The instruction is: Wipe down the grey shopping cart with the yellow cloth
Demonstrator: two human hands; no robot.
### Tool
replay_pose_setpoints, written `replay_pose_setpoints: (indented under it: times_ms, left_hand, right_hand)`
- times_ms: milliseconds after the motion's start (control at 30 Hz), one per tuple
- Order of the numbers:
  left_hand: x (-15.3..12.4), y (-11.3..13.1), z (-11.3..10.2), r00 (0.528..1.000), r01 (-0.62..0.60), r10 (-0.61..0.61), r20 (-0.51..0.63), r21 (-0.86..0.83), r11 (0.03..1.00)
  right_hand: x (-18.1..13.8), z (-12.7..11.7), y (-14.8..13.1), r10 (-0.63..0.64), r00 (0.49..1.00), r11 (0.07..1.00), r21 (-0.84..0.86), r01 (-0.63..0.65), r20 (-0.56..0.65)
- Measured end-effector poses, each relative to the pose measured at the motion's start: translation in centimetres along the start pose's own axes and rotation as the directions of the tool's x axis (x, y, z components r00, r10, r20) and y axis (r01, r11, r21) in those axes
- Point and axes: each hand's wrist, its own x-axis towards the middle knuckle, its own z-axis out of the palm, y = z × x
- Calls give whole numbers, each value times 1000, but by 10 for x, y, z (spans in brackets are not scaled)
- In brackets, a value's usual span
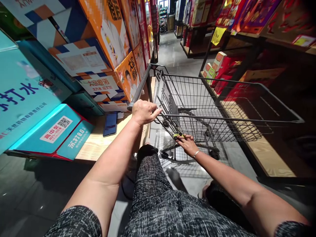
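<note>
A grey wire shopping cart point(197, 117) stands in front of me, turned sideways in the aisle. My left hand point(144, 112) is closed around the near end of its dark handle point(140, 89), the thumb pointing toward the basket. Lower and to the right, my right hand point(188, 144), with a light band at the wrist, is beside the cart's near side. At its fingertips is a small yellow-green and black thing point(178, 135), whose kind I cannot make out. Left of my left hand, a dark phone point(110, 124) lies on a wooden shelf point(92, 143).
Orange and blue drink cartons point(98, 82) are stacked on the left, beside teal cartons point(46, 131). On the right, a low wooden shelf point(274, 161) with red gift boxes point(254, 82) runs along the cart. A tiled aisle point(170, 49) stretches away ahead.
</note>
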Motion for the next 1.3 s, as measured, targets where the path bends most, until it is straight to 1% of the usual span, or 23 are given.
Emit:
replay_pose_setpoints:
  times_ms: [33, 67, 133, 200, 233, 300, 367, 433, 500, 567, 600, 700, 767, 800, 867, 900, 967, 1000, 1033, 1067, 1133, 1233, 1300]
  left_hand:
    - [1, 0, -1, 1000, 3, -3, 7, 3, 1000]
    - [1, 1, -2, 1000, 7, -7, 13, 6, 1000]
    - [2, 2, -4, 1000, 20, -20, 22, 14, 1000]
    - [1, 4, -6, 999, 32, -33, 30, 28, 999]
    - [1, 5, -7, 999, 37, -39, 35, 37, 999]
    - [0, 6, -9, 998, 45, -47, 47, 53, 998]
    - [-1, 7, -11, 997, 49, -53, 58, 67, 997]
    - [-1, 7, -11, 996, 48, -54, 69, 82, 996]
    - [0, 7, -11, 996, 44, -52, 75, 95, 995]
    - [0, 7, -11, 996, 39, -47, 77, 101, 994]
    - [1, 7, -11, 996, 39, -47, 77, 102, 994]
    - [2, 6, -11, 995, 53, -61, 75, 99, 994]
    - [2, 6, -11, 995, 60, -67, 77, 94, 994]
    - [3, 6, -11, 995, 56, -63, 79, 89, 994]
    - [4, 9, -11, 996, 38, -45, 78, 86, 996]
    - [4, 13, -10, 997, 33, -39, 66, 91, 995]
    - [7, 23, -9, 999, 46, -48, 18, 116, 992]
    - [9, 31, -9, 998, 60, -59, -8, 127, 990]
    - [10, 39, -8, 997, 74, -71, -29, 130, 989]
    - [12, 48, -6, 996, 82, -78, -41, 123, 989]
    - [15, 65, -2, 999, 44, -42, -27, 76, 996]
    - [15, 80, 8, 994, -86, 84, 70, 30, 996]
    - [12, 83, 17, 977, -157, 144, 158, 72, 985]
  right_hand:
    - [10, -17, -5, -52, 991, 999, -9, 51, -124]
    - [22, -34, -10, -93, 964, 996, -22, 90, -248]
    - [46, -67, -20, -113, 890, 994, -44, 104, -441]
    - [65, -88, -27, -83, 840, 997, -46, 69, -536]
    - [71, -91, -28, -77, 831, 997, -47, 61, -551]
    - [73, -82, -27, -90, 848, 996, -52, 73, -522]
    - [62, -59, -20, -87, 900, 996, -41, 77, -426]
    - [40, -29, -11, -23, 962, 1000, -1, 23, -272]
    - [12, -2, 1, 88, 993, 995, 47, -84, -82]
    - [-15, 17, 15, 184, 981, 979, 74, -188, 63]
    - [-26, 22, 22, 223, 969, 970, 78, -231, 102]
    - [-43, 22, 36, 273, 955, 956, 79, -283, 113]
    - [-39, 7, 34, 262, 961, 959, 87, -270, 92]
    - [-33, -6, 30, 239, 969, 965, 93, -244, 64]
    - [-13, -40, 14, 171, 984, 981, 107, -164, -56]
    - [0, -60, 5, 113, 977, 989, 112, -93, -183]
    - [27, -102, -14, 48, 900, 995, 102, -4, -432]
    - [41, -122, -21, 47, 858, 995, 96, 3, -512]
    - [53, -138, -26, 69, 832, 995, 99, -17, -550]
    - [64, -152, -28, 89, 820, 994, 105, -36, -565]
    - [77, -168, -24, 126, 835, 989, 129, -67, -536]
    - [76, -173, -2, 155, 886, 982, 165, -91, -437]
    - [62, -170, 21, 189, 899, 976, 177, -127, -395]
